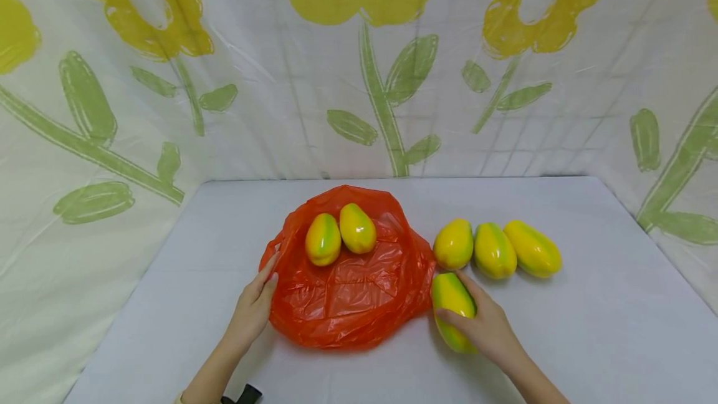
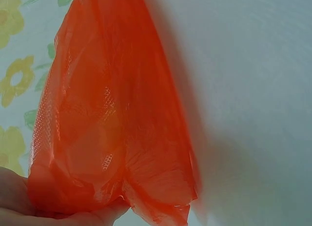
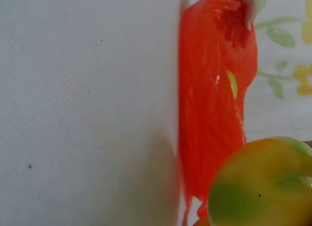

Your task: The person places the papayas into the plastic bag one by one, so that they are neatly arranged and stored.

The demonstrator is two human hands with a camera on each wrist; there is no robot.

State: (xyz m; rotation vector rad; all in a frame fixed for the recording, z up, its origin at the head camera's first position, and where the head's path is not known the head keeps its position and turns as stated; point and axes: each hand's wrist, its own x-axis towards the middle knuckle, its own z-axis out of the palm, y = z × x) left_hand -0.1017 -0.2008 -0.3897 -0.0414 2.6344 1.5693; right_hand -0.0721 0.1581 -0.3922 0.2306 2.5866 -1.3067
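A red plastic bag [image 1: 348,304] lies spread open on the table, with two yellow-green papayas [image 1: 323,240] inside near its back. At the bag's left edge, my left hand [image 1: 253,305] pinches the rim between thumb and fingers. In the left wrist view the thin plastic [image 2: 107,138] stands up from that hand. My right hand [image 1: 487,323] grips another papaya [image 1: 453,304] just outside the bag's right edge. That same papaya [image 3: 263,187] fills the lower right corner in the right wrist view, in front of the bag [image 3: 209,99].
Three more papayas, a rounder one [image 1: 454,244], a middle one [image 1: 495,250] and a longer one [image 1: 532,249], sit in a row right of the bag. A white table [image 1: 611,317] bears everything. Behind it hangs a flower-printed curtain [image 1: 252,142]. A small black object [image 1: 249,394] shows by the left forearm.
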